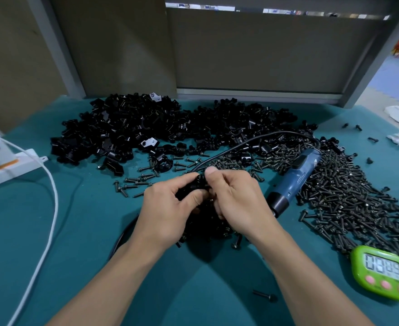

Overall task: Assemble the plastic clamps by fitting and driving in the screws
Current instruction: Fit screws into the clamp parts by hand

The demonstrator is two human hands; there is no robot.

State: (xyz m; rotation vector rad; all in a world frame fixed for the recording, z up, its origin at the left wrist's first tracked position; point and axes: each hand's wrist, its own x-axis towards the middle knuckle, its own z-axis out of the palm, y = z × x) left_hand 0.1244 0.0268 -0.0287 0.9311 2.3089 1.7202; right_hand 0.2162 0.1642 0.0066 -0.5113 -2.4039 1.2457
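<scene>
Both hands meet at the table's middle around one black plastic clamp (199, 182). My left hand (168, 208) grips the clamp from the left with curled fingers. My right hand (233, 198) pinches it from the right, thumb on top; whether a screw sits between its fingers is hidden. A large heap of black clamp parts (146, 128) fills the back of the table. A wide spread of black screws (349, 198) lies to the right. The blue electric screwdriver (295, 180) lies on the screws just right of my right hand.
A smaller pile of black parts (208, 227) lies under my hands. A green timer (384, 271) sits at the front right. A white power strip (10, 165) and white cable (50, 208) are at the left. The screwdriver's black cord (241, 144) arcs over the parts.
</scene>
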